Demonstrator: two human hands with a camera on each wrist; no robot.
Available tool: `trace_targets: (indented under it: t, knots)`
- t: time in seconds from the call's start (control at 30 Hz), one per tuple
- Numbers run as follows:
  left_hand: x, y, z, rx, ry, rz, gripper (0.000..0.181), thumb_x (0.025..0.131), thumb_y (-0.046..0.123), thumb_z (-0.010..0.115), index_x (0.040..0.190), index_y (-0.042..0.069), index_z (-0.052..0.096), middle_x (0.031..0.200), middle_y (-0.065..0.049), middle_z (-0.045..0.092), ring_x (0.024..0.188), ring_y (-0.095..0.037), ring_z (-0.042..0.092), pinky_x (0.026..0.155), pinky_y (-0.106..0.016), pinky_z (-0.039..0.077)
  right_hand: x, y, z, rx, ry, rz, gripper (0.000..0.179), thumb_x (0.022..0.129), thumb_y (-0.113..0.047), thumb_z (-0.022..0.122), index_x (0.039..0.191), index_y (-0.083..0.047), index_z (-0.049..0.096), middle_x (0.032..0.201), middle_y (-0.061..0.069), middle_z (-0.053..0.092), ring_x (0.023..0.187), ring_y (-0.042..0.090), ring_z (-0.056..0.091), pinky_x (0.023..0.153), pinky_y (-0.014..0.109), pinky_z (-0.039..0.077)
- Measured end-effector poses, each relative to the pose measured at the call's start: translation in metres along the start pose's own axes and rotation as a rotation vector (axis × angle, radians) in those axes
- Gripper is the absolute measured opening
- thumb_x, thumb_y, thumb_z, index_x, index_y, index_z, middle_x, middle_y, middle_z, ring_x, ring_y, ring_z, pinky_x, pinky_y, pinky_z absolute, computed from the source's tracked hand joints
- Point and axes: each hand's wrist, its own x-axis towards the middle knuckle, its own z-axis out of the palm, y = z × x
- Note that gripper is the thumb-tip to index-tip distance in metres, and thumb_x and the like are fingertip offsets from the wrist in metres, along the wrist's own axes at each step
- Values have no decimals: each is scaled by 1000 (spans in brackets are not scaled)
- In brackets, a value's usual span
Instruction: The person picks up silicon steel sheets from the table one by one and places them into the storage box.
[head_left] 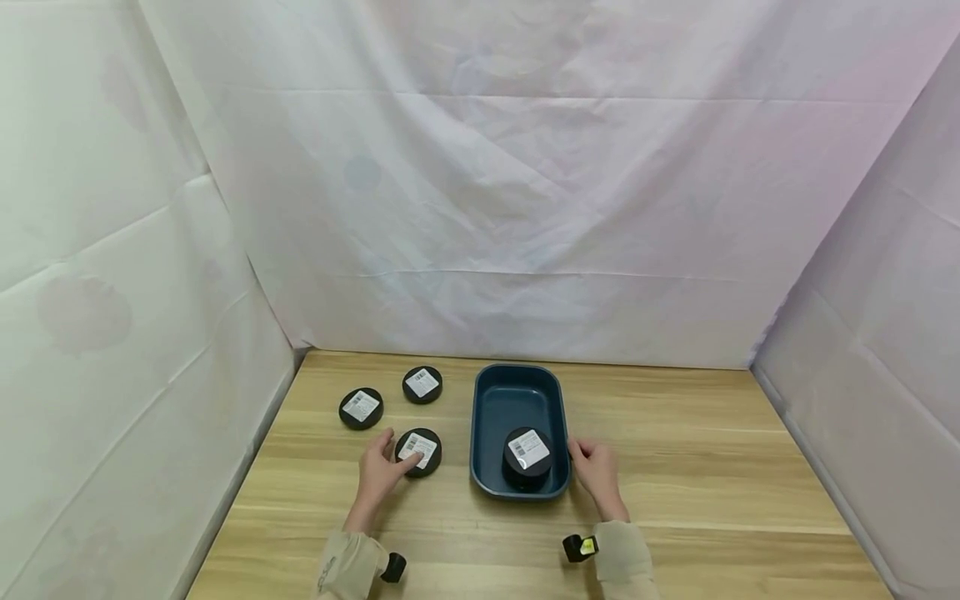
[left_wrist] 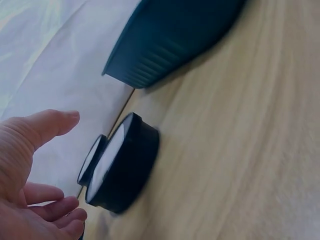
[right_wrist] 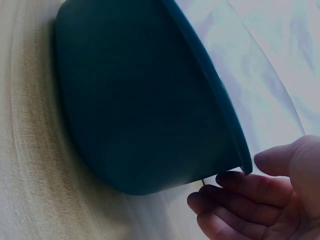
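Observation:
My left hand (head_left: 378,471) reaches over a black round flat container (head_left: 429,461) with a white barcode label, thumb and fingers spread around it. The left wrist view shows a gap between the thumb and this container's thick side (left_wrist: 137,167). At the blue plastic bin (head_left: 486,400), my right hand (head_left: 596,475) holds the right rim, with the thumb at the lip and the fingers curled beneath it in the right wrist view. Inside the bin, near its front, sits a labelled black round container (head_left: 528,450), apparently stacked on another.
Two more labelled black round containers lie farther back on the left, one at the left (head_left: 361,409) and one near the back edge (head_left: 422,385). Behind the wooden table (head_left: 697,467) hangs a pale cloth (head_left: 525,208), with cloth on both sides too.

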Motion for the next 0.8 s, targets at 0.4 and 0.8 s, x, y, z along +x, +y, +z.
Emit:
trace_targets:
  t: [0.4, 0.8]
  knots:
    - [-3, -9, 4, 187, -38, 20, 84, 62, 14, 86, 125, -21, 43, 123, -38, 47, 115, -49, 44, 99, -53, 34, 0, -3, -1, 33, -116, 226, 29, 88, -8, 61, 63, 3, 66, 51, -6, 51, 51, 6, 43, 46, 21, 34]
    - [-2, -12, 11, 304, -59, 89, 86, 57, 15, 88, 122, -21, 45, 118, -36, 47, 110, -48, 44, 95, -55, 36, 6, -4, -7, 61, -238, 416, 30, 91, -15, 60, 80, 10, 71, 66, 6, 63, 58, 7, 51, 54, 20, 44]
